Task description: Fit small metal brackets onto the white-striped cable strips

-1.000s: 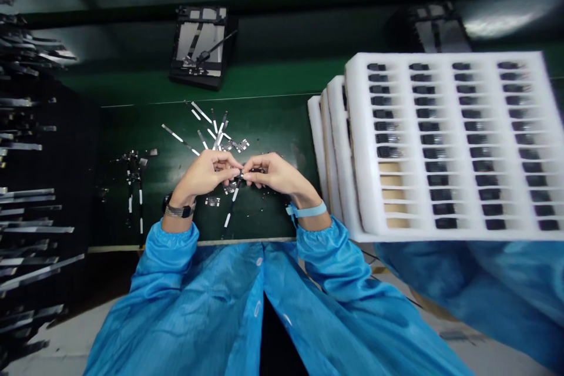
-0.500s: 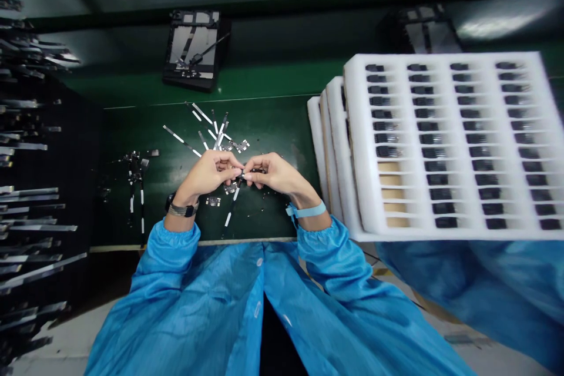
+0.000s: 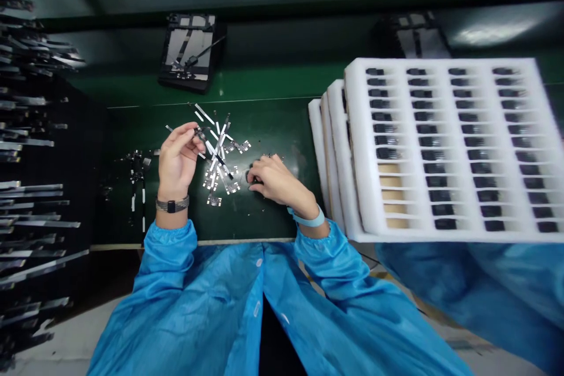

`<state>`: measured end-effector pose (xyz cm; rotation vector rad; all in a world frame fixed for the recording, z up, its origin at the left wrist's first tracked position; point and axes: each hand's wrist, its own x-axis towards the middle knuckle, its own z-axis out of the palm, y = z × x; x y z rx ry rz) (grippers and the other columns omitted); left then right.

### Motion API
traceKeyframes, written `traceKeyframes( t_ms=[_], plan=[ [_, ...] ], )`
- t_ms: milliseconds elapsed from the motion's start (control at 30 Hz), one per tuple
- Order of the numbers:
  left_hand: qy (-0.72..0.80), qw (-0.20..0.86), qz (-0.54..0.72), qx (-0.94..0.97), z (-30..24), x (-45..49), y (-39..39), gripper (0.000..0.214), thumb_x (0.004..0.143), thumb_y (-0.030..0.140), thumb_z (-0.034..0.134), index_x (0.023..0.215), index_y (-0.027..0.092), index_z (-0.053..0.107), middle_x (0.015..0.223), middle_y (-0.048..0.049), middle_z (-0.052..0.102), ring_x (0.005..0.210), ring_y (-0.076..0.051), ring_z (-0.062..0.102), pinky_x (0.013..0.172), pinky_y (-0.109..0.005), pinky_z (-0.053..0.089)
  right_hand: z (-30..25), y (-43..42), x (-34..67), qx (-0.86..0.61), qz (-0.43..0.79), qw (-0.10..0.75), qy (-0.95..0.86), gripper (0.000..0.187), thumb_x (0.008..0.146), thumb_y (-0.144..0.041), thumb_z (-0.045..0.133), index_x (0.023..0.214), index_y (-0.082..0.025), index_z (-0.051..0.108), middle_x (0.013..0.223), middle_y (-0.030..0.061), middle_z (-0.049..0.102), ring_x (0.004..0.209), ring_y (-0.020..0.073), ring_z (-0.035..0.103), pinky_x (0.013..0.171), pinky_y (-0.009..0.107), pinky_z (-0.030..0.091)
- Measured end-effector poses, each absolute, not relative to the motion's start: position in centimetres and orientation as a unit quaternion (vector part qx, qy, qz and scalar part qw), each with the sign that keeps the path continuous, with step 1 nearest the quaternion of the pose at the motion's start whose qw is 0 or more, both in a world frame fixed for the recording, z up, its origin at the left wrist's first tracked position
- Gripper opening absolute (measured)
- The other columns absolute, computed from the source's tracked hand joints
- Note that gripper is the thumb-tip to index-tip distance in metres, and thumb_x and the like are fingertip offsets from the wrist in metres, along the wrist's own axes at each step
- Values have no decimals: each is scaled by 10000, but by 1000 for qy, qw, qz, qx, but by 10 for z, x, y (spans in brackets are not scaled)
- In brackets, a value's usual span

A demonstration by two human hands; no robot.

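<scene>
My left hand (image 3: pixel 177 158) is raised at the left of the pile, thumb and fingers pinched on one end of a flex cable (image 3: pixel 213 151). That cable is a thin black-and-white strip slanting down to the right across the pile. Below it lie several more flex cables (image 3: pixel 214 180) with small silvery connector boards, criss-crossed on the green table. My right hand (image 3: pixel 278 181) rests low over the table to the right of the pile, fingers curled together. Something small and dark shows at its fingertips, too small to name.
White foam trays (image 3: pixel 372 188) stand stacked at the right, their slots holding dark parts. More cables (image 3: pixel 137 173) lie left on the green table (image 3: pixel 273 123). A black fixture (image 3: pixel 189 50) sits at the back. Rows of strips (image 3: pixel 35 223) line the far left.
My hands were together over the cables and have parted. The left has gone up and left with a flex cable; the right has shifted slightly right and down onto the table.
</scene>
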<state>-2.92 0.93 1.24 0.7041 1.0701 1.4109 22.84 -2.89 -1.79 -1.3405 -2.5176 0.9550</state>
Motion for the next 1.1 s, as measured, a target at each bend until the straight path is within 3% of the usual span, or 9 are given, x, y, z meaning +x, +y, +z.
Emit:
traceKeyframes(
  t_ms=[133, 233, 333, 467, 633, 733, 867, 967, 1100],
  plan=[
    [435, 584, 622, 288, 15, -30, 9, 233, 960, 435, 794, 1032, 213, 783, 904, -36, 790, 871, -151, 787, 787, -233, 640, -23, -33, 221, -448, 299, 35, -842, 167, 948, -133, 751, 815, -199, 675, 963, 82, 738, 991, 272, 572, 870, 390, 315],
    [419, 588, 617, 315, 18, -29, 7, 283, 948, 452, 825, 1090, 215, 765, 1049, -61, 819, 1032, -195, 809, 837, -259, 648, -23, -35, 222, -446, 293, 42, -845, 154, 994, -152, 693, 847, -195, 676, 1007, 99, 726, 1004, 277, 572, 883, 392, 332],
    [428, 594, 598, 326, 17, -29, 5, 241, 902, 367, 871, 1041, 201, 766, 956, -47, 812, 852, -159, 797, 699, -225, 615, -22, -36, 222, -448, 302, 58, -839, 115, 1004, -157, 685, 895, -192, 673, 1015, 100, 712, 968, 263, 570, 875, 377, 349],
    [449, 596, 577, 332, 15, -32, 5, 209, 847, 341, 903, 921, 188, 782, 622, 42, 627, 473, -53, 518, 465, -183, 419, -21, -38, 219, -466, 306, 50, -829, 94, 979, -136, 704, 916, -199, 672, 995, 91, 710, 940, 257, 568, 838, 369, 347],
    [472, 561, 589, 340, 12, -33, 7, 208, 788, 342, 939, 858, 209, 796, 540, 77, 437, 489, -53, 407, 468, -190, 355, -16, -38, 217, -439, 323, 55, -837, 177, 1005, -127, 604, 849, -206, 629, 987, 103, 707, 969, 274, 571, 858, 383, 372],
    [488, 540, 596, 339, 10, -31, 9, 193, 772, 329, 928, 850, 207, 800, 628, 40, 565, 554, -68, 466, 502, -210, 376, -8, -35, 222, -431, 380, 137, -807, 146, 1034, -177, 547, 908, -219, 607, 981, 95, 716, 968, 267, 598, 888, 376, 414],
    [494, 504, 614, 354, 8, -27, 8, 209, 756, 312, 930, 844, 194, 782, 916, -30, 767, 746, -104, 643, 662, -236, 506, -1, -30, 230, -445, 486, 236, -714, 95, 1043, -267, 564, 957, -235, 587, 828, 30, 756, 810, 223, 670, 828, 347, 454],
    [483, 518, 602, 370, 11, -25, 6, 216, 782, 333, 926, 858, 191, 781, 950, -47, 785, 863, -151, 718, 770, -271, 567, -2, -27, 233, -459, 528, 277, -658, 100, 1009, -326, 631, 1000, -226, 627, 813, 36, 790, 800, 223, 710, 769, 332, 482],
    [459, 538, 605, 365, 16, -26, 4, 235, 779, 337, 941, 858, 191, 774, 891, -31, 770, 793, -145, 718, 766, -283, 599, -8, -25, 236, -458, 565, 291, -621, 194, 969, -379, 700, 1034, -197, 695, 908, 82, 829, 870, 237, 763, 791, 345, 536]
  ],
)
